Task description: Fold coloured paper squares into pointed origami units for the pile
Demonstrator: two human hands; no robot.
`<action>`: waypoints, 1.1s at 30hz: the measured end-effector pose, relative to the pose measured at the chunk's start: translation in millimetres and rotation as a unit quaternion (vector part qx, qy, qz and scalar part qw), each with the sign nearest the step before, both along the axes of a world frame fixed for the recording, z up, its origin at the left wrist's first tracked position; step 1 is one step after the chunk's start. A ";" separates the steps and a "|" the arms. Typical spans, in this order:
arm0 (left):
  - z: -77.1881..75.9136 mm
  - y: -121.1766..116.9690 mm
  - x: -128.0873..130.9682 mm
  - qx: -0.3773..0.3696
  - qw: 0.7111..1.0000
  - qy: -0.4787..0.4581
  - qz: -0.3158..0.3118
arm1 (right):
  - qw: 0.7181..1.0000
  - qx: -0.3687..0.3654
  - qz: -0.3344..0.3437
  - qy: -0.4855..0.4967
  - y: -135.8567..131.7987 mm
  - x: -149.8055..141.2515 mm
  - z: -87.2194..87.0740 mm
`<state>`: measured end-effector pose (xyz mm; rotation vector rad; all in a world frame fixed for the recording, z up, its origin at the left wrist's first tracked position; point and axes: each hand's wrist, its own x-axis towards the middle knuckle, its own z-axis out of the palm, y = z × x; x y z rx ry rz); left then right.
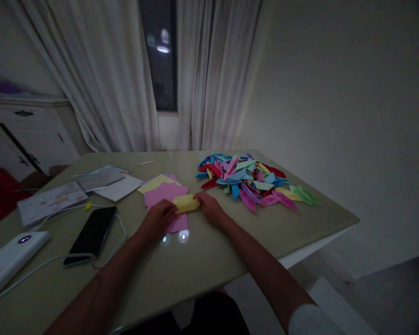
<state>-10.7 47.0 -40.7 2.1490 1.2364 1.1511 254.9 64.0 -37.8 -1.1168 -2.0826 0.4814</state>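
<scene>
A folded piece of yellow paper [185, 204] is stretched between my two hands, low over the table. My left hand [159, 215] pinches its left end, and my right hand [209, 208] grips the right end. Under and behind it lie loose sheets of pink paper [162, 194], with a yellow sheet [153, 184] and some purple among them. To the right of my hands is a large heap of folded colored paper pieces [242, 177] in blue, pink, red, green and yellow. My fingertips partly cover the ends of the folded paper.
On the left of the table [209, 260] lie a black phone [92, 232], a white power bank [14, 260] with a cable [124, 232], a patterned booklet [52, 203], a clear plastic case [99, 180] and a white sheet [120, 187]. Curtains and a wall stand behind.
</scene>
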 end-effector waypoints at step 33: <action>6.2 -2.2 2.2 0.069 0.997 0.008 0.024 | 0.970 0.056 -0.098 -0.215 -10.2 -8.3 14.9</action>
